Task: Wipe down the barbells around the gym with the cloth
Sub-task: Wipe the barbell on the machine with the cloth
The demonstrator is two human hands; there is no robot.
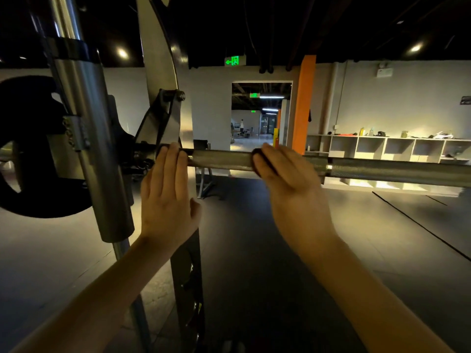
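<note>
the left hand [167, 189] rests flat-fingered on the barbell [221, 160], likely steadying it, while the right hand [288, 174] curls round a dark cloth [257, 163] against the bar for wiping.

Between the left hand [168, 197] and the right hand [288, 179], which grips the dark cloth [257, 159], a short stretch of the knurled bar [221, 160] lies bare, with open air above and below it. Right of the right hand the bar runs unobstructed to the picture's edge, past a small collar ring [325, 167]. The left side is crowded: the left fingertips sit against the hook bracket [158, 118] and the pale frame upright [163, 59], and just beyond stand the chrome guide sleeve [96, 138] and the black weight plate [25, 194]. Under the bar there is clear space down to the dark floor mat [254, 238], though the upright carries on downward beneath the left wrist.
</note>
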